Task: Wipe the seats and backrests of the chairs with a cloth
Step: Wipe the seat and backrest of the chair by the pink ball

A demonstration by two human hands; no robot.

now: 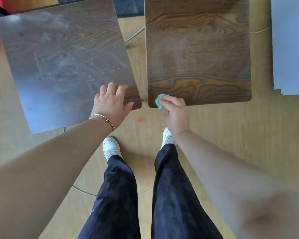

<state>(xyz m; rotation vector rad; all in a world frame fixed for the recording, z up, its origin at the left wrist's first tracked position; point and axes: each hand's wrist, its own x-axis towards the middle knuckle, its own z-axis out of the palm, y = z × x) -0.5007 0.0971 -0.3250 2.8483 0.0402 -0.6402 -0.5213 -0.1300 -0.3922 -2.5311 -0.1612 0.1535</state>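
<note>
The right hand (175,114) grips a small bunched teal cloth (160,101) between fingers and thumb, pressing it onto the near left corner of the right seat (197,49). The cloth lies right at that corner's edge. The left hand (111,102) grasps nothing. It rests with its fingers relaxed and spread on the near right corner of the left seat (59,62), and a thin silver bracelet (104,119) circles its wrist.

Both seats are dark wood-grain boards seen from above, side by side with a narrow gap between them. The left one is turned at an angle, and its top looks dull and smeared with pale streaks. The right one shows sharper orange-brown grain, with a hazy patch near its middle.

Below the hands stand two white shoes (110,146) and dark trousers (117,195) on a light wooden floor (231,135). A pale cable (133,36) runs across the floor between the seats. A stack of pale sheets (290,49) lies at the right edge.
</note>
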